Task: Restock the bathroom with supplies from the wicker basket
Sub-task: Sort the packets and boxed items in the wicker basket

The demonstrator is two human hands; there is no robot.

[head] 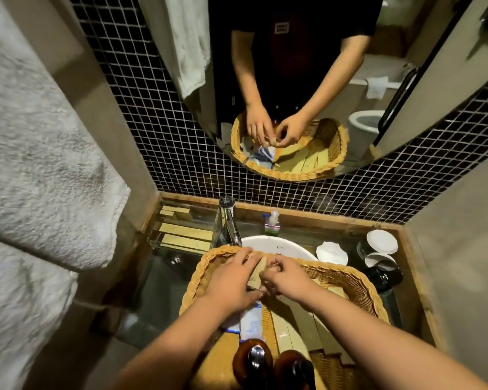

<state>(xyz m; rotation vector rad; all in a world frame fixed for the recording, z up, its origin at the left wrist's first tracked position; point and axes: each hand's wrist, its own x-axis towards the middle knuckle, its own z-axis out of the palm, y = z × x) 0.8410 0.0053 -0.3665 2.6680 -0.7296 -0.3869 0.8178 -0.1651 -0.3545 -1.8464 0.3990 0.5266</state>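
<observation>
The wicker basket (358, 282) rests over the white sink (276, 244). It holds several long pale yellow packets (302, 319), a white and blue packet (250, 322) and two brown pump bottles (254, 361) at its near end. My left hand (231, 280) and my right hand (288, 277) meet over the basket's far left part. Together they grip one pale yellow packet (258, 270), which points up towards the sink. A clear tray at the back left of the counter holds more yellow packets (185, 235).
A chrome tap (227, 223) stands behind the basket. Right of the sink are paper-capped cups (379, 242) and a black kettle (383, 273). A small tissue pack (272, 223) sits by the tiled wall. Grey towels (40, 164) hang at left. A round mirror (293, 80) hangs above.
</observation>
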